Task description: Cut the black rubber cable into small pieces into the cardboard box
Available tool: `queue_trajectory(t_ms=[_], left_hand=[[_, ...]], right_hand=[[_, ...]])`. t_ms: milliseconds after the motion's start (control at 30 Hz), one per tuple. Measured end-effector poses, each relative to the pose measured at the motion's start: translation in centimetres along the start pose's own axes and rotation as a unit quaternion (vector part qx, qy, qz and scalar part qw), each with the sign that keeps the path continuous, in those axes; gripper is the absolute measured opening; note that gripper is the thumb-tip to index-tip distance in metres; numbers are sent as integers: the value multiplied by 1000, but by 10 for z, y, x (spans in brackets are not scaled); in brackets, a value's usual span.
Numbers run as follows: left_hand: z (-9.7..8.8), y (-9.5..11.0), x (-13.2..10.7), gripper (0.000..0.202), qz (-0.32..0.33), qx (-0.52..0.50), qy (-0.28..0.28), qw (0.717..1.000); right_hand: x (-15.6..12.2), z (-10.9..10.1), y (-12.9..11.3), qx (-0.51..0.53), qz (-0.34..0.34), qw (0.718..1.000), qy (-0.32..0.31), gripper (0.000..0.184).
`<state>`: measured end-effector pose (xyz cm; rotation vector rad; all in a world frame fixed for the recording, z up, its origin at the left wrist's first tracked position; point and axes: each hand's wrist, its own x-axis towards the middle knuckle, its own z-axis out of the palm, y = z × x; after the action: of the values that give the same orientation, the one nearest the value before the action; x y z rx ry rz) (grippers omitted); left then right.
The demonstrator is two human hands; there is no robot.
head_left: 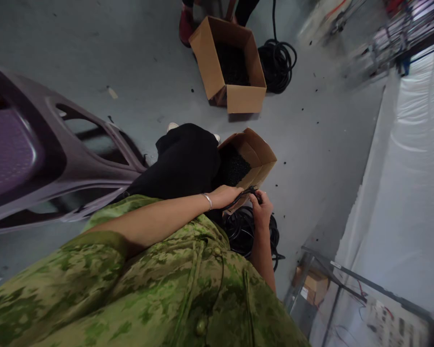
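Note:
A black cable (246,192) runs between my two hands above a cardboard box (259,153) filled with small black parts. My left hand (226,194), a silver bracelet on its wrist, is closed on the cable's left part. My right hand (262,208) grips the cable's right end with curled fingers. Below the hands a coil of black cable (240,232) lies on the grey floor. My knee in black trousers (188,159) rests beside the box.
A second open cardboard box (235,99) of black parts stands farther off, beside another cable coil (278,60) and another person's legs (188,21). A purple plastic chair (39,159) is at the left. A white sheeted wall (412,183) and metal frame (347,274) are at the right.

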<state>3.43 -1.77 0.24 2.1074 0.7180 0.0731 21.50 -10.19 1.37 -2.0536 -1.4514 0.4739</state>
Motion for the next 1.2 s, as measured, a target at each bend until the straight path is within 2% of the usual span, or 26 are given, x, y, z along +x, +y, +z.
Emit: queue_trajectory(t_ms=[300, 400, 533, 667, 800, 933, 1033, 1100, 1200], left_hand=[[9, -8, 3, 26, 13, -56, -3, 998], [9, -9, 3, 27, 14, -50, -10, 999], [5, -4, 0, 26, 7, -29, -9, 1000], [0, 2, -2, 22, -16, 1, -14, 1000], [-3, 5, -2, 21, -28, 45, -37, 998], [-2, 4, -1, 22, -16, 73, -56, 996], [1, 2, 1, 22, -11, 71, -61, 996], [2, 1, 1, 22, -6, 66, -62, 996], [1, 1, 1, 23, -8, 63, -64, 996]], right_hand=[[4, -14, 4, 33, -15, 997, -67, 28], [4, -14, 2, 12, -32, 998, -53, 27], [-2, -4, -6, -29, -42, 999, -3, 27], [-8, 8, -12, -19, -15, 1000, 14, 29], [-5, 5, -11, 73, 68, 993, -62, 38], [6, -13, -7, 138, 133, 962, -192, 42], [15, -26, -7, 141, 146, 938, -281, 45], [17, -29, -7, 119, 120, 942, -290, 48], [14, -23, -7, 38, 55, 973, -223, 51]])
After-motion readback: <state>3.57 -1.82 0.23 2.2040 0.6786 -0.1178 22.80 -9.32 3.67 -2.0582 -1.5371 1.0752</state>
